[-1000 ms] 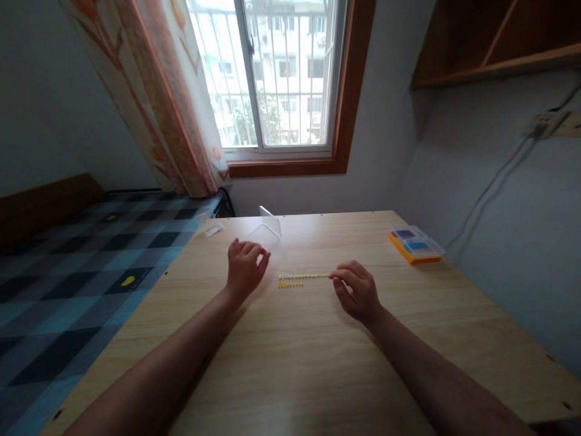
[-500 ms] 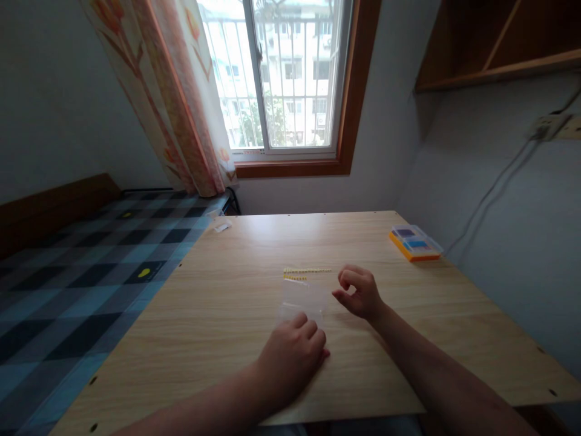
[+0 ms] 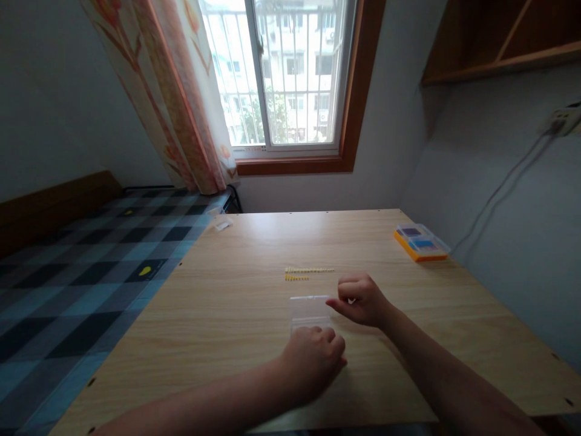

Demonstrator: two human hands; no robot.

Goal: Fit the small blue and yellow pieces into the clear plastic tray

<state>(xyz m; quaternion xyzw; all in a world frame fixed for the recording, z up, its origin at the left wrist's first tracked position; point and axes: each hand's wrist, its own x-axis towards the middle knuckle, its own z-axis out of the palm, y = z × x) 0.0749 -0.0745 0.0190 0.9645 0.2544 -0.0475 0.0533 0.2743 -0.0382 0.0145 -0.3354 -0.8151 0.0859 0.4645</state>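
A clear plastic case [image 3: 310,307] lies unfolded near the middle of the table, its near part covered by my left hand [image 3: 315,360]. The left fingers are curled down over that near part and closed on it, though the fingertips are mostly hidden. My right hand [image 3: 363,300] is at the case's far right corner, fingers curled in and thumb stretched toward the corner. Whether the thumb touches the case, or something small is in the fingers, I cannot make out. Beyond the case lie two rows of small yellowish pieces [image 3: 297,278], the far row [image 3: 310,270] being longer.
An orange box with a clear lid [image 3: 421,243] stands at the table's right edge. A small clear container [image 3: 221,223] sits at the far left corner. A bed with a checked cover [image 3: 113,266] adjoins the left side; a wall runs along the right.
The clear case has shifted right and toward me, and now lies straighter. My left hand has moved right with it. My right hand has come down to the case's far right corner.
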